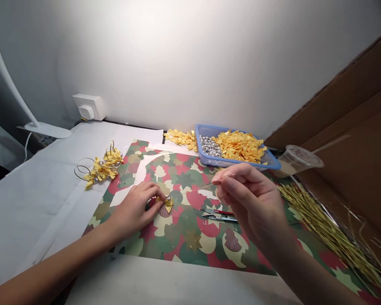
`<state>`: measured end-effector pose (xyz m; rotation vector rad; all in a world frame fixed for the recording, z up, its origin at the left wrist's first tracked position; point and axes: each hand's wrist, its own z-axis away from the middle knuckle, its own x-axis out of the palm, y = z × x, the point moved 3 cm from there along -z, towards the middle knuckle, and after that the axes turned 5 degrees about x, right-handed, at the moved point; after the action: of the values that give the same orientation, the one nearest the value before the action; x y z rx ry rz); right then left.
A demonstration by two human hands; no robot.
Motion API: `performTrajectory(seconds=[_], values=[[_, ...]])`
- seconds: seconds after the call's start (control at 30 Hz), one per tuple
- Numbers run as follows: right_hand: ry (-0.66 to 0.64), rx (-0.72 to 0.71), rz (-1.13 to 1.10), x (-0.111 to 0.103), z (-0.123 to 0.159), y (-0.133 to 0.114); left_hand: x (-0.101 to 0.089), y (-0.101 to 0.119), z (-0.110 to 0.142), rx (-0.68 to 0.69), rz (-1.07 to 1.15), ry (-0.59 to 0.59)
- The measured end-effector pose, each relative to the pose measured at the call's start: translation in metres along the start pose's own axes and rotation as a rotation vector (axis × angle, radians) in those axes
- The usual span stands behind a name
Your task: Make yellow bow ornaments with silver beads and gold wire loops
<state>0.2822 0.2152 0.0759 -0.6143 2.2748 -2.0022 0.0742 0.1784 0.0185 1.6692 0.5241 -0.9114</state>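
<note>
My left hand (142, 203) rests low over the patterned mat, its thumb and forefinger closed on a yellow ribbon bow (168, 205) with a silver bell (168, 198) at its top. My right hand (247, 190) is raised to the right, thumb and fingertips pinched on a thin gold strand (203, 187). From there the strand runs left toward the bow; whether it is joined to it I cannot tell. Beneath the right hand lie two slim tools, one with a red handle (224, 212) and a dark one (220, 218), partly hidden by that hand.
A blue basket (238, 163) holds silver bells and yellow bows, with more bows (181, 139) beside it. Left are gold rings with bows and bells (103, 169). Gold stems (327, 233) and a lidded plastic cup (300, 159) stand right, near cardboard (352, 110). A lamp (47, 129) stands back left.
</note>
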Motion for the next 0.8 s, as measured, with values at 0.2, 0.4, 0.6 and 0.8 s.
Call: performTrajectory(seconds=[0.2, 0.4, 0.6, 0.8], values=[[0.017, -0.059, 0.023, 0.012, -0.009, -0.005, -0.001, 0.001, 0.000, 0.028, 0.041, 0.033], [0.037, -0.063, 0.044, 0.011, -0.006, -0.005, -0.001, 0.000, 0.001, -0.007, 0.000, 0.047], [0.049, -0.085, 0.039, 0.005, -0.006, -0.010, -0.002, 0.000, 0.000, -0.052, 0.134, 0.105], [0.058, -0.139, 0.078, 0.005, 0.000, -0.019, -0.008, 0.004, 0.002, -0.154, 0.365, 0.225]])
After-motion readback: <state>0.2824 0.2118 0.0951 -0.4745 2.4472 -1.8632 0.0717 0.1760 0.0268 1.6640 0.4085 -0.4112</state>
